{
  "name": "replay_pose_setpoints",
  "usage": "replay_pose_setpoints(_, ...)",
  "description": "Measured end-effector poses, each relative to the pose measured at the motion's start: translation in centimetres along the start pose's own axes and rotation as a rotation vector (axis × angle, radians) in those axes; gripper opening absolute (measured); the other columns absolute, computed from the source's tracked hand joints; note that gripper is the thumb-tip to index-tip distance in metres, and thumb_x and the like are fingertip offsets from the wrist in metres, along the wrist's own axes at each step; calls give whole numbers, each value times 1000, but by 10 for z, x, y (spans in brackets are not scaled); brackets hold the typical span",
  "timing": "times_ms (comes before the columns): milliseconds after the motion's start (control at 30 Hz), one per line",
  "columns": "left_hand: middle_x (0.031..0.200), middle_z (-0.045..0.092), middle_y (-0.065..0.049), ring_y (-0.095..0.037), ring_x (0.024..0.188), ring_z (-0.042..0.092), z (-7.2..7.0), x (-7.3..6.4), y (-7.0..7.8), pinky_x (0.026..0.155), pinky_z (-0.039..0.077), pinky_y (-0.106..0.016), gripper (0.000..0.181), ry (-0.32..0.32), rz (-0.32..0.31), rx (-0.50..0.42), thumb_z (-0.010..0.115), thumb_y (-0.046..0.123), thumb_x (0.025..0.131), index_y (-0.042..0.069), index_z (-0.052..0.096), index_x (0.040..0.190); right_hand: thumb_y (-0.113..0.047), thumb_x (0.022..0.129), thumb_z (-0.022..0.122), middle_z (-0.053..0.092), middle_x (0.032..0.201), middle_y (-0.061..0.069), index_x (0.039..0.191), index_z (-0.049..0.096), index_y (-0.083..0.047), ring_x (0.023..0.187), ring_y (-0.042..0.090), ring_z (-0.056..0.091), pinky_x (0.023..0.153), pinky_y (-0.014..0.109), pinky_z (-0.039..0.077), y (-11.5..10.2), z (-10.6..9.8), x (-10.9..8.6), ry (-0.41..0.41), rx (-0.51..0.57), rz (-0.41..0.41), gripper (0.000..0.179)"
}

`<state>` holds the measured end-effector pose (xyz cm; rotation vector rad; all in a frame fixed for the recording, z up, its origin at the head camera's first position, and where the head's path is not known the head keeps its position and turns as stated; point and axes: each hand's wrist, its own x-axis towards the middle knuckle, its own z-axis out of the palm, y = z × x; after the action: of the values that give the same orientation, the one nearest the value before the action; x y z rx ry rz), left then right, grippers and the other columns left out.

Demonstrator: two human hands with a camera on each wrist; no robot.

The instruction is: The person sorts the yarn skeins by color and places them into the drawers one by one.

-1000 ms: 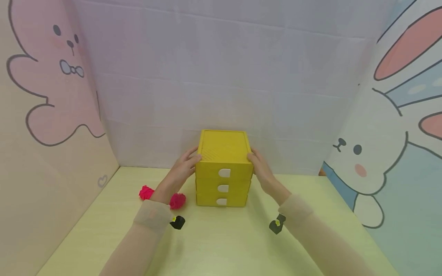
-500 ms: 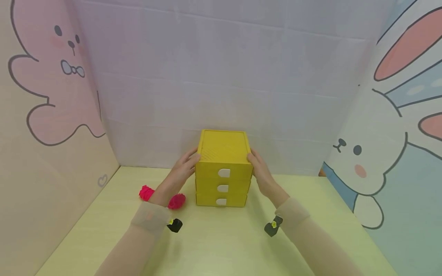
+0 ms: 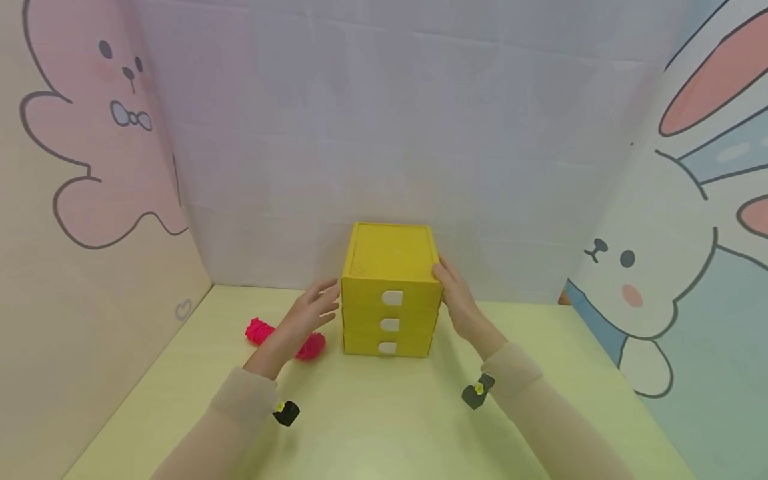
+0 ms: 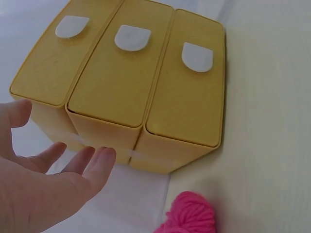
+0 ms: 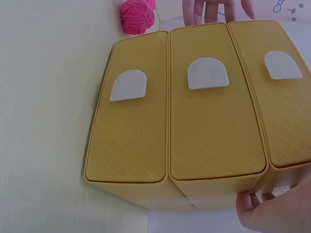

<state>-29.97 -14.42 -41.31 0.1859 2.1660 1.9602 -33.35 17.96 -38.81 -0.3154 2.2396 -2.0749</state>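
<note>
Left hand [image 3: 303, 320] has come away from the drawers [image 3: 391, 300] since half a second ago, its fingers loosely spread, holding nothing, just beside their side. Right hand [image 3: 463, 305] stays against the opposite side, fingers extended along it and thumb at the top edge, touching rather than wrapped round. Between both hands stand the drawers on the table [image 3: 384, 413], with pink yarn [image 3: 311, 347] lying below the left wrist.
</note>
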Motion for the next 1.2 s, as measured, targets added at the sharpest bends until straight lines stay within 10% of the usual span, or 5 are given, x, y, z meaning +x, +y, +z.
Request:
replay_pose_setpoints(600, 161, 40, -26, -46, 144, 50, 15, -27, -41, 122, 41, -55, 70, -12, -191, 10, 60, 40, 108, 7, 32, 163, -43, 115, 37, 14, 178, 4, 172, 13, -18, 164, 27, 13, 132, 55, 20, -6, 2, -3, 21, 7, 6, 67)
replay_pose_setpoints(1200, 147, 48, -33, -47, 134, 57, 34, -31, -60, 118, 45, -56, 61, -92, -217, -67, 56, 31, 110, -15, 40, 146, -44, 115, 36, 18, 177, 2, 172, 16, -22, 163, 26, 16, 132, 55, 19, 2, 3, 3, 9, 13, -1, 65)
